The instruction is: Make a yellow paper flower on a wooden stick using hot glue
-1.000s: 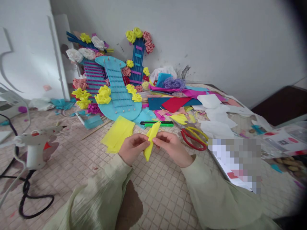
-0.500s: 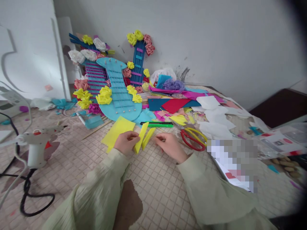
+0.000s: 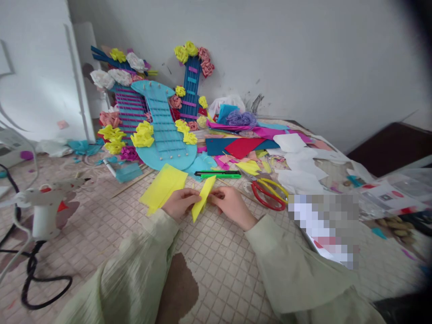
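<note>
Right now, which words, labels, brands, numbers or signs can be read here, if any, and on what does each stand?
No text can be read.
Plastic package at right: printed marks, too small and blurred.
Flat object: pixelated, nothing legible.
Green cutter: too small to tell.
Held yellow paper: no lettering visible.

The folded yellow paper (image 3: 204,198) hides some fingertips of our right hand (image 3: 232,204), so we can't tell how they touch it. Blurry squares cover most of the flat thing (image 3: 322,240) near our right sleeve (image 3: 293,270). The light-blue guitar shape (image 3: 162,128) hides part of the pink-striped one (image 3: 130,105). We see the clear bags (image 3: 401,193) cut off by the right edge.
</note>
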Demonstrator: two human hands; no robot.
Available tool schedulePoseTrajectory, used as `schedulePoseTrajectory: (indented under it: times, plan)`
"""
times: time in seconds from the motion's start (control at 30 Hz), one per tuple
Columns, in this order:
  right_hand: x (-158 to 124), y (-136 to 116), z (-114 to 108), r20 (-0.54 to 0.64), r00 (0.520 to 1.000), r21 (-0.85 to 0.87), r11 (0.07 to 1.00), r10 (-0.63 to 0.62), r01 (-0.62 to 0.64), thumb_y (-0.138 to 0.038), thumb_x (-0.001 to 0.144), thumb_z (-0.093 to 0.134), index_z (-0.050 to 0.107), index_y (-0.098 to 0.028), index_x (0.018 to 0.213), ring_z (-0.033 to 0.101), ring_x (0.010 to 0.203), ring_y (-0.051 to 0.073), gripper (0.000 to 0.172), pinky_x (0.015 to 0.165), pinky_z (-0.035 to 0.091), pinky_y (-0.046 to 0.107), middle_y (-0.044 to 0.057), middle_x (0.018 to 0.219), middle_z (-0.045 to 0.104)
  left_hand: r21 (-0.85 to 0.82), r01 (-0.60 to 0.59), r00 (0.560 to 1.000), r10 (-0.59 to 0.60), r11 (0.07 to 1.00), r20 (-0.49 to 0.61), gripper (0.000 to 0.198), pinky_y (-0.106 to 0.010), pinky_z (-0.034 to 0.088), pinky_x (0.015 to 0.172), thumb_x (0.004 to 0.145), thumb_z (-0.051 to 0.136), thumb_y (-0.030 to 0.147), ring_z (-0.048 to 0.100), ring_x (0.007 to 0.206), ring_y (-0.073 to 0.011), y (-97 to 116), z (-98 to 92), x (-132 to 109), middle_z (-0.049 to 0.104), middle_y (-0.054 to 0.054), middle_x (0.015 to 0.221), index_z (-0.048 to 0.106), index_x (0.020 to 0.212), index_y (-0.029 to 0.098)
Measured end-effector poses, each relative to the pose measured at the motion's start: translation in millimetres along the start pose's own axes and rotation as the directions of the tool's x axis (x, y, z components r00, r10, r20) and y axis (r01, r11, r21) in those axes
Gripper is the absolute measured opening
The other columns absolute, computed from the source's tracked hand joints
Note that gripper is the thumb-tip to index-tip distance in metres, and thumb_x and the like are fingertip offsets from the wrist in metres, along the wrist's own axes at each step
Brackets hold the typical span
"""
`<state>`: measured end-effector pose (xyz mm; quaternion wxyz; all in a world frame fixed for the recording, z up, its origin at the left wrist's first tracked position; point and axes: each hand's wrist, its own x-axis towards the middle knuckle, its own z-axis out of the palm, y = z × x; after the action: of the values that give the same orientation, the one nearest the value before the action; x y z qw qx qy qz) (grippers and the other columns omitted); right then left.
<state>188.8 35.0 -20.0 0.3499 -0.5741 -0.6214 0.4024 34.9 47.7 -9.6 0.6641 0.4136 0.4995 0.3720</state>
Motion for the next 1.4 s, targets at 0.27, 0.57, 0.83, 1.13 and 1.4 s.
schedulePoseTrajectory:
  times: [0.27, 0.57, 0.83, 1.13, 1.4]
  plan:
    - [-6, -8, -9, 0.175, 0.975, 0.337, 0.923, 0.134, -0.187, -0.038, 0.071, 0.053, 0.056, -0.015, 0.068, 0.037, 0.037, 0.003, 0.023, 0.031, 0.023, 0.017, -0.003, 0.054, 0.046, -0.135, 0.028, 0.999, -0.023, 0.990, 0.040, 0.018, -0.021, 0.038, 0.047, 0.048, 0.066, 0.020, 0.052, 0.049, -0.0097, 12, 2.2, -9, 0.056, 0.001, 0.051, 0.054, 0.059, 0.013]
    - [-10, -17, -11, 0.173, 0.972, 0.512, 0.829, 0.159, -0.226, -0.031, 0.069, 0.058, 0.054, -0.015, 0.071, 0.038, 0.045, 0.004, 0.017, 0.039, 0.025, 0.017, -0.005, 0.055, 0.043, -0.171, -0.050, 0.999, 0.046, 0.984, -0.026, 0.018, -0.019, 0.037, 0.048, 0.049, 0.067, 0.019, 0.049, 0.049, -0.0063, 12, -0.4, -7, 0.054, 0.004, 0.054, 0.054, 0.059, 0.013]
    - [-18, -24, -11, 0.229, 0.973, 0.534, 0.837, -0.008, -0.119, -0.031, 0.070, 0.058, 0.057, -0.015, 0.077, 0.046, 0.060, 0.008, 0.018, 0.053, 0.034, 0.022, 0.000, 0.069, 0.053, 0.101, -0.212, 0.969, 0.222, 0.972, -0.110, 0.019, -0.019, 0.036, 0.046, 0.054, 0.065, 0.027, 0.045, 0.047, -0.0056, 4, -2.1, -3, 0.052, 0.004, 0.055, 0.056, 0.063, 0.013]
    - [-21, -23, 0, 0.187, 0.982, 0.509, 0.853, 0.019, -0.113, -0.028, 0.068, 0.060, 0.057, -0.014, 0.072, 0.044, 0.057, 0.007, 0.015, 0.054, 0.033, 0.022, -0.002, 0.065, 0.051, 0.064, -0.227, 0.974, 0.228, 0.972, -0.001, 0.018, -0.021, 0.040, 0.049, 0.056, 0.064, 0.026, 0.050, 0.051, -0.0076, 0, 3.3, -6, 0.056, 0.001, 0.060, 0.058, 0.065, 0.012]
    - [-19, -23, 0, 0.141, 0.986, 0.576, 0.802, 0.092, -0.158, -0.025, 0.066, 0.062, 0.054, -0.016, 0.082, 0.048, 0.060, 0.008, 0.020, 0.055, 0.036, 0.022, -0.001, 0.069, 0.053, -0.072, -0.161, 0.986, 0.164, 0.984, 0.029, 0.020, -0.020, 0.043, 0.052, 0.056, 0.068, 0.026, 0.053, 0.054, -0.0069, -2, 3.5, -6, 0.058, 0.002, 0.061, 0.058, 0.067, 0.012]
